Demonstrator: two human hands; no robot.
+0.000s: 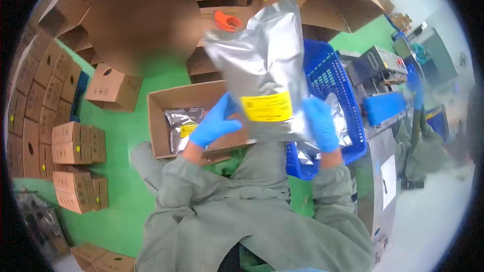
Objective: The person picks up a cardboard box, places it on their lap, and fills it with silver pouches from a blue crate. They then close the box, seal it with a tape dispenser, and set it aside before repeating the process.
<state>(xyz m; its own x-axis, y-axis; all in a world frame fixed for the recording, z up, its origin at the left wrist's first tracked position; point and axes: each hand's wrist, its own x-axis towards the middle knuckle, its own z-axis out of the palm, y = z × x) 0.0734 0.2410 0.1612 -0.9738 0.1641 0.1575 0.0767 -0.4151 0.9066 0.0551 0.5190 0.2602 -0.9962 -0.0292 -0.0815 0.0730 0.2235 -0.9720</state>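
A large silver foil pouch (272,65) with a yellow label stands upright in front of me, held between both hands. My right hand (321,125), in a blue glove, is closed on its lower right edge. At the lower left edge is my left hand (214,121), also gloved in blue, its thumb and curled fingers around the pouch's side. Behind the left hand, an open cardboard box (160,121) contains another silver pouch (182,123) with a yellow label. More silver pouches (339,118) lie in a blue plastic basket (357,143) beside my right hand.
An orange tape dispenser (227,21) rests on cardboard beyond the pouch. Stacked cartons (38,106) line the left, with smaller cartons (75,143) on the green floor (123,171). To the right are a metal machine (375,65) and another person's sleeve (421,141).
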